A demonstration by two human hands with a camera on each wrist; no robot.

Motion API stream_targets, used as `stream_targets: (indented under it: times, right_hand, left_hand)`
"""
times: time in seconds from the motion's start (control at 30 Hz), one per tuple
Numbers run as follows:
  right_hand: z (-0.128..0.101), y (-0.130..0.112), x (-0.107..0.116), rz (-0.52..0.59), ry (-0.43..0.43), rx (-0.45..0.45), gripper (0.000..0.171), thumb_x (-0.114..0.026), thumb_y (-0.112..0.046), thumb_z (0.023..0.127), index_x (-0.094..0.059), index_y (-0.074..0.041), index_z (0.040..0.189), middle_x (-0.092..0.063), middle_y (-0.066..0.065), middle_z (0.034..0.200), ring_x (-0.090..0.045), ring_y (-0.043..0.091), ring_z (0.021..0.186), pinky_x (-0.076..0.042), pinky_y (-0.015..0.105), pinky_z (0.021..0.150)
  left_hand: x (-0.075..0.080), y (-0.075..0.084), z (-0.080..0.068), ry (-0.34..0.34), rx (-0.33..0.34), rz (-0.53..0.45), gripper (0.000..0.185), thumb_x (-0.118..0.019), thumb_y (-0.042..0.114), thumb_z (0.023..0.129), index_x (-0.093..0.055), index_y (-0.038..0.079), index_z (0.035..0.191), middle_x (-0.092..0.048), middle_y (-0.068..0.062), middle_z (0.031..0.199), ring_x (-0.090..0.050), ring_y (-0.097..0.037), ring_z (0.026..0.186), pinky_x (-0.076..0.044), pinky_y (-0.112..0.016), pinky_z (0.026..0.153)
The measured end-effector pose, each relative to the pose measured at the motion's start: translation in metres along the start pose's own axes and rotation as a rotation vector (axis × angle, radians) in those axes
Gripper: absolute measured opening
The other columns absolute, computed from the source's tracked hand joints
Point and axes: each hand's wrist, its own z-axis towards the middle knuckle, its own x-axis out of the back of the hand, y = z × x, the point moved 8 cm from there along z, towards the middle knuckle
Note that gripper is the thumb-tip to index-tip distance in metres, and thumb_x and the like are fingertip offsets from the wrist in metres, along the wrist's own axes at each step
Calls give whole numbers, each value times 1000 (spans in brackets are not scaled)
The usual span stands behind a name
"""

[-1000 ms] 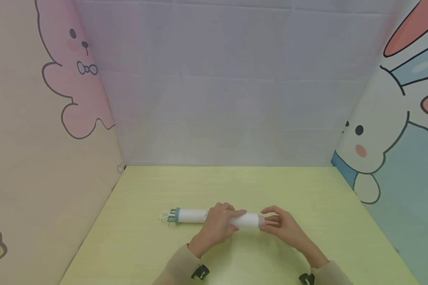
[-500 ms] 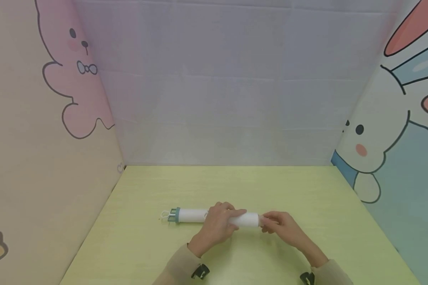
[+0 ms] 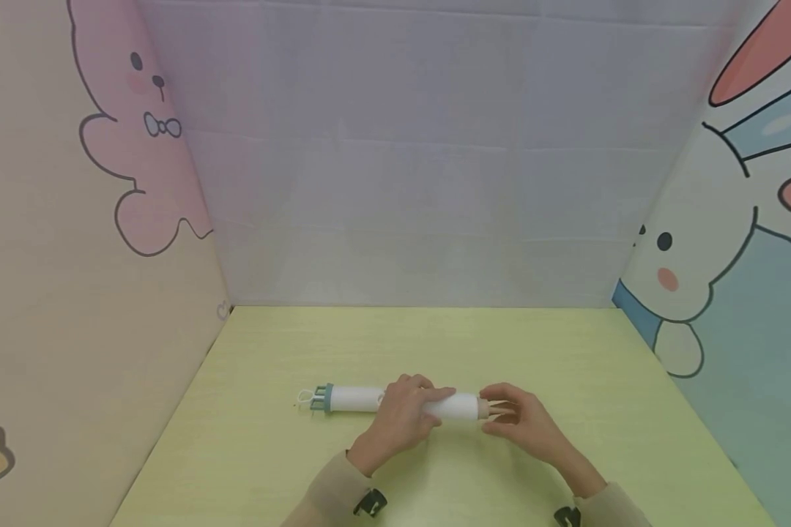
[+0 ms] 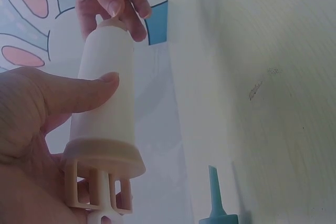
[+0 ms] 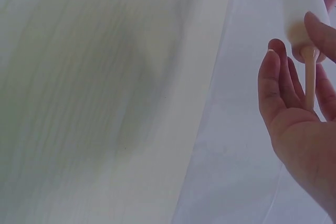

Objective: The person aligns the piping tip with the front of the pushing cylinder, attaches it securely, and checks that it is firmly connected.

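Your left hand (image 3: 405,417) grips the white tube (image 3: 435,405) mid-table (image 3: 435,344), well clear of every edge. Your right hand's (image 3: 524,421) fingers (image 5: 273,85) pinch its thin cream tip (image 5: 310,80); the side walls stand well apart.

White tube (image 3: 402,401) with a teal end cap (image 3: 327,399) at 9 o'clock and a peach tip (image 3: 484,408) at 3. Table (image 3: 540,351) is pale yellow-green; walls have pink and white cartoon bunnies.

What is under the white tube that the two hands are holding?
Under the white tube lies the yellow-green table. The left hand grips its middle and hides the table there. The right hand pinches the beige tip; whether the tube touches the table cannot be told.
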Motion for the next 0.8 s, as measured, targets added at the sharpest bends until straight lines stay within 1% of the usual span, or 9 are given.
stream_targets:
  times: [0.13,0.2,0.27,0.37,0.5,0.57,0.67,0.73,0.8]
  right_hand:
    - [0,-1,-1,-20,12,26,37,-70,-12,83,-57,-3,116,-61,18,113,-62,27,101,-53,35,82]
    - [0,-1,-1,-41,12,18,34,-68,-15,85,-57,-4,115,-62,17,112,-63,24,101,-53,32,82]
    - [0,1,-2,-43,4,-7,32,-65,-17,87,-57,-3,116,-62,17,114,-63,21,102,-52,31,82]
    - [0,6,-3,-64,-21,-67,30,-58,-22,93,-58,-3,116,-62,17,115,-65,23,98,-53,35,80]
    - [0,7,-3,-129,-44,-114,29,-49,-26,98,-60,-4,114,-65,14,106,-65,30,86,-53,40,72]
    - [1,7,-3,-150,-42,-130,31,-47,-28,98,-61,-5,115,-66,11,104,-65,29,85,-53,40,71]
    - [1,5,-2,-170,-4,-123,34,-51,-29,96,-58,-5,119,-65,12,104,-66,27,86,-54,37,71]
    - [0,4,0,-176,32,-106,36,-58,-29,92,-55,-7,121,-64,11,107,-66,25,89,-54,34,72]
    - [-1,2,2,-178,69,-70,39,-66,-27,87,-54,-8,119,-64,11,107,-66,24,91,-54,32,72]
  left_hand:
    - [1,2,0,-1,2,3,54,-78,31,74,-60,40,123,-62,6,104,-53,-17,93,-41,-32,72]
    - [2,3,0,-2,3,4,53,-78,31,74,-60,40,123,-62,6,104,-53,-17,93,-41,-32,73]
    - [2,4,0,-1,3,3,53,-78,31,74,-60,39,123,-62,6,105,-53,-17,93,-41,-32,73]
    - [3,4,0,3,-1,5,53,-78,31,74,-60,39,124,-62,6,105,-53,-17,94,-41,-32,74]
    - [3,5,0,6,-7,17,54,-78,31,74,-60,39,124,-62,5,105,-53,-18,94,-41,-32,74]
    - [3,5,0,2,-4,22,53,-78,32,74,-59,39,124,-62,5,105,-53,-18,94,-41,-33,74]
    - [2,4,0,-6,4,21,53,-77,32,75,-59,40,124,-62,6,105,-53,-17,94,-41,-33,74]
    - [1,3,0,-13,7,15,53,-77,32,75,-59,40,124,-61,6,106,-52,-17,94,-41,-33,75]
    - [1,3,0,-16,6,8,53,-76,31,76,-59,39,125,-61,5,106,-52,-17,94,-41,-33,75]
